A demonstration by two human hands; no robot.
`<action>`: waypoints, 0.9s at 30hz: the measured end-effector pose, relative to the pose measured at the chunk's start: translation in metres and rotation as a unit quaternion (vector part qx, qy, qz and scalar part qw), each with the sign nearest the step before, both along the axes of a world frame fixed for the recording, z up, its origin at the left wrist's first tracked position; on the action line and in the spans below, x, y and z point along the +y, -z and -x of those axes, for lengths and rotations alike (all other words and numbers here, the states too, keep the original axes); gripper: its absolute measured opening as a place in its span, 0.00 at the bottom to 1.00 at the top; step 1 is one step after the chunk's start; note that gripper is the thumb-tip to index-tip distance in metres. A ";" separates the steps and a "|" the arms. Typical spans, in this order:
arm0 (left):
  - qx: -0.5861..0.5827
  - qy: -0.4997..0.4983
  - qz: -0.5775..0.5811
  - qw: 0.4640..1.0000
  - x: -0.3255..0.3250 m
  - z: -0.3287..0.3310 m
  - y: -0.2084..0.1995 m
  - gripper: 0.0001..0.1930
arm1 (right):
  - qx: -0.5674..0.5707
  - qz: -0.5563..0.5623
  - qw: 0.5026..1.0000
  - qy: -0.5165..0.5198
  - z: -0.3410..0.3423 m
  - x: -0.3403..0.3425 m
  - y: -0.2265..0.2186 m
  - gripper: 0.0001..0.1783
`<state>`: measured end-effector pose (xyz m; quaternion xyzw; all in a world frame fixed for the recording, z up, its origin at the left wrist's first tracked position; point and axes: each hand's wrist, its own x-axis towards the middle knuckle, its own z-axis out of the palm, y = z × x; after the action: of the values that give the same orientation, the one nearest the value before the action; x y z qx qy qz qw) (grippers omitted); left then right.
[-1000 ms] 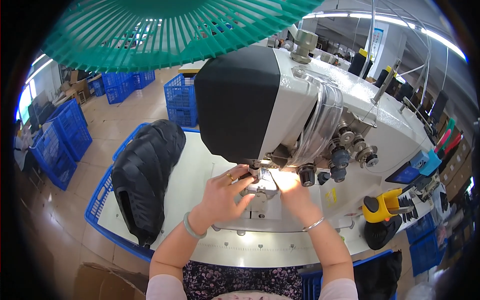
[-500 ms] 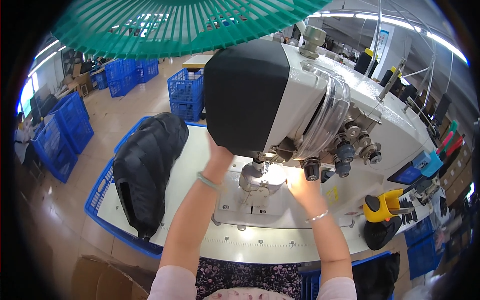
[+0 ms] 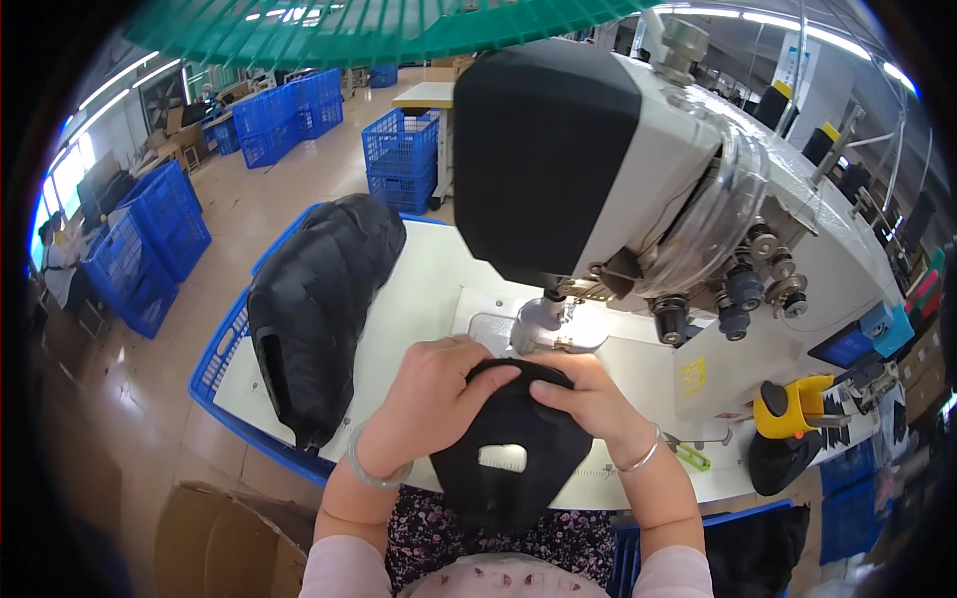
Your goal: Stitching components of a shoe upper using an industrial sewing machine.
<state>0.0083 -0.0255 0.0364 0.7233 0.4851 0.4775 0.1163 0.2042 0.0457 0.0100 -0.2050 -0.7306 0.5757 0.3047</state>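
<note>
Around your pale table (image 3: 404,309) spread a tiled workroom, with blue crates (image 3: 289,120) standing in groups on the floor at the far left. Both your hands were clamped on one black piece (image 3: 548,444), thumbs on its near face and the other fingers mostly hidden behind its upper edge. Your left hand (image 3: 429,394) pinched that edge left of the middle and your right hand (image 3: 593,404) pinched it on the other side, the thumbs a little apart. The piece hung between your forearms, over the table's near edge and your flowered clothing, and its cut-out opening showed something pale behind it. Just beyond your hands was the lit needle area of the sewing machine (image 3: 543,149), apart from the piece. To your left, a stack of black pieces (image 3: 329,309) lay lengthwise, a blue basket (image 3: 214,374) showing beside it. To your right lay green-handled snips (image 3: 693,456), and farther out stood a yellow holder (image 3: 797,404). A green fan guard (image 3: 399,30) crossed the top.
</note>
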 end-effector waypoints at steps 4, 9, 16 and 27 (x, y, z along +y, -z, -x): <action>-0.092 0.088 0.159 0.979 0.007 -0.002 0.017 0.14 | 0.021 0.187 0.982 -0.019 -0.019 -0.002 0.026 0.16; -0.277 0.213 0.257 0.901 0.011 -0.010 0.036 0.18 | 0.119 0.129 0.984 -0.032 -0.023 -0.007 0.039 0.19; -0.342 0.267 0.281 0.856 0.018 -0.014 0.044 0.15 | 0.170 0.208 0.959 0.091 -0.013 -0.029 0.036 0.24; -0.420 0.277 0.338 0.795 0.021 -0.018 0.056 0.11 | 0.106 0.098 0.971 0.189 -0.009 -0.023 0.040 0.22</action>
<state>0.0266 -0.0041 -0.0194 0.4695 0.2978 0.4876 0.6732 0.2134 0.0223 -0.0304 -0.3058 -0.5823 0.5948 0.4621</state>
